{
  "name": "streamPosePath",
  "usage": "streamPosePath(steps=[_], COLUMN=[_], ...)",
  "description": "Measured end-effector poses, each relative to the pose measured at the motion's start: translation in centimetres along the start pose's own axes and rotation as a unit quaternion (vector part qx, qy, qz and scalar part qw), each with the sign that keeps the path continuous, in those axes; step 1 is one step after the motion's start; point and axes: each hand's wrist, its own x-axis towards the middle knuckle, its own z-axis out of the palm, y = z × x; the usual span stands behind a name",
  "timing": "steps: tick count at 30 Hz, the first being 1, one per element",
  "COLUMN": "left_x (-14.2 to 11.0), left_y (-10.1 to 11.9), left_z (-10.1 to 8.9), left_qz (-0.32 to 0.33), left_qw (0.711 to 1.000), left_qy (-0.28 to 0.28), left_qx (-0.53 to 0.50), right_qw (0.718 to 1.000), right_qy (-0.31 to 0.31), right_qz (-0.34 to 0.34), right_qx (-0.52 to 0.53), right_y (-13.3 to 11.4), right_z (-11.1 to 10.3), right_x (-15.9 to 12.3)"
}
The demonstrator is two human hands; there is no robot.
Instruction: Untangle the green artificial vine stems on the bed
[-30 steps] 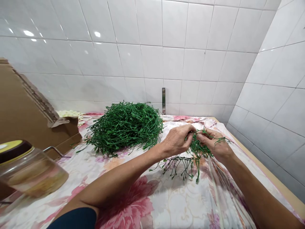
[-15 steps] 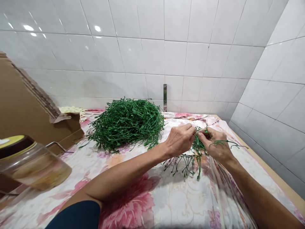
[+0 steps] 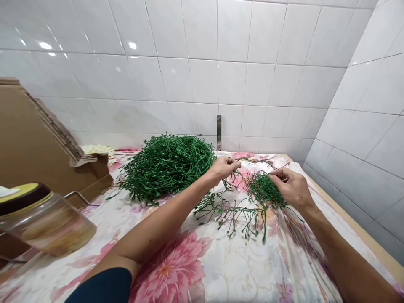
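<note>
My left hand (image 3: 223, 168) pinches one end of a thin green artificial stem (image 3: 254, 160). The stem stretches across to my right hand (image 3: 293, 188), whose thumb and forefinger close on its other end. Below and between the hands lies a small tangled bunch of green stems (image 3: 264, 188), partly hidden by my right hand. More loose green stems (image 3: 235, 212) with little knobbed tips are spread on the cloth nearer to me. A large heap of the same green stems (image 3: 168, 168) sits to the left, just behind my left forearm.
A floral cloth (image 3: 233, 269) covers the table. On the left stand a clear jar (image 3: 57, 229) with a yellow and brown lid and a torn cardboard box (image 3: 34, 130). White tiled walls (image 3: 233, 80) close off the back and right; a metal bracket (image 3: 219, 132) is fixed there.
My hands were close together over the small bunch. Now they are apart: the left has moved leftward, with the stem spanning the gap. The small bunch shows more fully.
</note>
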Motion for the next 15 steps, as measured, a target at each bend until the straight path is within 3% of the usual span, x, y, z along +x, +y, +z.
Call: streamPosePath(steps=[5,8,11,15], left_x=[-0.9,-1.4,-1.8,-2.7], left_y=[0.1,0.4,0.4,-0.1], left_z=[1.7,2.4,3.2,4.5], left_qz=[-0.076,-0.094,-0.083,-0.016], left_qw=[0.989,0.979,0.981,0.991], left_qy=[-0.080,-0.103,-0.105,-0.094], left_qx=[-0.101,-0.148,-0.143,-0.089], right_qw=[0.991,0.982,0.992,0.991], right_qy=[0.015,0.035,0.016,-0.104], right_qz=[-0.021,-0.063,-0.083,-0.009], right_qx=[-0.128,-0.175,-0.095,0.083], right_y=[2.0,1.5,0.0,-1.4], right_z=[0.0,-0.1,0.3,1.8], right_x=[0.5,0.4,-0.4,-1.5])
